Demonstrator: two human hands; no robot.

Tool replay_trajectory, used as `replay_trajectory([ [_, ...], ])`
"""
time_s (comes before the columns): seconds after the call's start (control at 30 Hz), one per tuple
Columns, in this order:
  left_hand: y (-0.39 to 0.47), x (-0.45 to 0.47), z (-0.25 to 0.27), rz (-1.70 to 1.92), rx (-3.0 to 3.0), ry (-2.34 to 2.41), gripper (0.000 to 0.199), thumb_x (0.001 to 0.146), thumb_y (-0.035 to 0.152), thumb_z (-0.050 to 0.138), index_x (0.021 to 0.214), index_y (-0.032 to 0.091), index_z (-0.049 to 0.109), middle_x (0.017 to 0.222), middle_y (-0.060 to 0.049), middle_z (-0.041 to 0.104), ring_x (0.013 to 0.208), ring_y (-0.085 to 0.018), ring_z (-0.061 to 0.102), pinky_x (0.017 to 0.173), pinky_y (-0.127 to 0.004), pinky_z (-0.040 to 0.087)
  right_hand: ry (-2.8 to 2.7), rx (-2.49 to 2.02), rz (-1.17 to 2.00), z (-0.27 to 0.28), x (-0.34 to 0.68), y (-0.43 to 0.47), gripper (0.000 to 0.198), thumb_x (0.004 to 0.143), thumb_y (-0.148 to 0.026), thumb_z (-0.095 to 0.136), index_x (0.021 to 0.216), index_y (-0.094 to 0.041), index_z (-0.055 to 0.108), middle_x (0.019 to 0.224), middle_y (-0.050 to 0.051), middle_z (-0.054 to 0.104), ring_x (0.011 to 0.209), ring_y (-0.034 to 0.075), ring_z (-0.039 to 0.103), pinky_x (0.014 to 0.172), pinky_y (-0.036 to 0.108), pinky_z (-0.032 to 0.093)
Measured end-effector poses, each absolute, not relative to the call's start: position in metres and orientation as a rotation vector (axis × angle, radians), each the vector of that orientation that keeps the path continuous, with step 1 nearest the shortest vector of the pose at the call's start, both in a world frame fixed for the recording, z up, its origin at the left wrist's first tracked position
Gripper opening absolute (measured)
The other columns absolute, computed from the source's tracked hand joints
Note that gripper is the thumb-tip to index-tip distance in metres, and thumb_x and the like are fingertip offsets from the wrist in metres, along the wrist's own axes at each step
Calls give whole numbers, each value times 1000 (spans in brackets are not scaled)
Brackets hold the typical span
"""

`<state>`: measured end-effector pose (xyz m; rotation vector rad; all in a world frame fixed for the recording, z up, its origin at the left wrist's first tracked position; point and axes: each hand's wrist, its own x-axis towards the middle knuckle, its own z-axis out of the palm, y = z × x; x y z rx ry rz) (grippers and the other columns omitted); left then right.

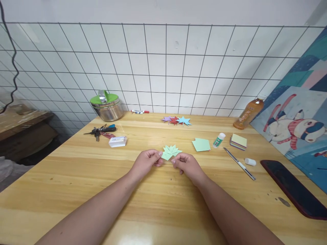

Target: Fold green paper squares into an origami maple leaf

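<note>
A light green folded paper leaf [170, 152] with several points is held up between my two hands over the middle of the wooden table. My left hand [149, 160] pinches its left edge between thumb and fingers. At the lower right edge, my right hand [187, 165] pinches it the same way. Flat on the table to the right lie pale green paper pieces [201, 145]. Farther back are finished paper leaves in purple [167, 119], red [175, 120] and blue [184, 121], side by side.
On the right stand an uncapped glue stick [219, 140], sticky notes [238, 141], a utility knife [239, 164], a white cap [250, 161], a phone [293, 187] and a tilted bottle [249, 114]. Leftward are a steel pot [108, 109], keys [100, 131], a small white box [118, 141] and a marker [140, 111].
</note>
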<state>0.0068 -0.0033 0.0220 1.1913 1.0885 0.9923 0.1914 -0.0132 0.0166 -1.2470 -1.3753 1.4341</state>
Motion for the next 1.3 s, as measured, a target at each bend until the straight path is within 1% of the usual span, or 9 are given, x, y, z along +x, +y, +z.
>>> replay_trajectory([
  [0.17,-7,13,19,1026,1335,1173,35,69,49,63,67,14,63,57,0,61,54,-12,52,56,-22,41,-1297,-1156,1546,18,191,-14,31,66,-31,58,94,-18,60,76,0,60,52,7,45,45,19,40],
  [0.43,-5,11,14,985,1341,1138,34,72,47,62,67,13,63,57,0,62,54,-12,52,57,-22,41,-1336,-1208,1494,13,190,-12,26,64,-39,67,61,-16,54,57,-4,50,51,7,42,48,19,38],
  [0.53,-6,11,18,975,1263,1100,35,70,48,64,69,13,63,60,-1,63,57,-13,55,60,-24,44,-1307,-1209,1527,15,192,-12,27,63,-38,68,59,-16,54,56,-3,53,50,7,43,49,20,37],
  [0.67,-11,13,21,839,1166,985,41,65,43,71,92,14,62,77,-5,66,73,-17,60,67,-27,47,-1339,-1253,1453,14,191,-12,29,64,-41,66,60,-16,53,56,-3,51,50,8,42,47,20,38],
  [0.8,-12,19,15,851,1189,978,36,62,38,74,86,13,62,74,-4,64,68,-14,57,63,-24,44,-1433,-1254,1412,10,187,-13,28,70,-42,60,62,-17,51,56,-4,47,47,7,39,43,19,37],
  [0.9,-11,20,11,884,1212,945,32,65,38,71,81,12,62,67,-2,61,62,-13,55,60,-24,42,-1545,-1307,1160,9,185,-15,20,72,-36,59,82,-18,56,68,-2,54,48,7,43,45,20,40],
  [1.0,-10,19,11,887,1266,960,27,66,35,70,75,12,60,63,-1,59,59,-12,52,59,-24,41,-1751,-1264,760,11,186,-18,41,73,-23,59,113,-26,53,99,2,59,56,8,49,57,24,45],
  [1.13,-12,18,15,915,1289,982,17,67,27,66,74,14,59,66,0,60,63,-13,53,61,-24,41,-1987,-1198,569,15,188,-21,26,80,-23,53,104,-27,62,103,3,59,68,12,55,66,26,46],
  [1.3,-14,17,21,912,1305,987,15,72,25,59,81,14,62,77,-4,63,72,-16,56,66,-26,43,-2038,-1258,457,17,190,-22,23,82,-30,54,102,-26,64,100,4,62,82,15,59,74,28,46],
])
